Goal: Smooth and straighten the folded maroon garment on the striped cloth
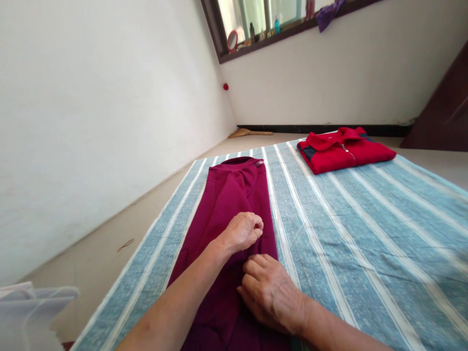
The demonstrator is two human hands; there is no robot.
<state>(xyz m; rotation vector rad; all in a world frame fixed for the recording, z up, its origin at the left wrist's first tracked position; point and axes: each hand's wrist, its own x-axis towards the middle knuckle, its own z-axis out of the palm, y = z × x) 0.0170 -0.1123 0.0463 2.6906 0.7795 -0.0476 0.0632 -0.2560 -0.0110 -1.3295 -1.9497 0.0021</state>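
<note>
A magenta garment [227, 202] lies lengthwise before me, folded into a long narrow shape, its neck-like opening at the far end and a small tag near the far right corner. My left hand [244, 231] is closed on the garment's right part, about halfway along, with the fingers curled in. Just nearer and to the right, my right hand [271, 291] also has its fingers curled into the magenta cloth, close to its right edge. The fingertips of both hands are partly hidden. Beneath the garment is a blue and white striped cloth [321, 243].
A folded red zip-collar jacket [338, 153] with dark blue patches sits at the far right. White walls rise to the left and ahead. A broom [252, 132] lies on the floor in the corner. White items [34, 312] are at lower left; a dark red door [442, 107] stands right.
</note>
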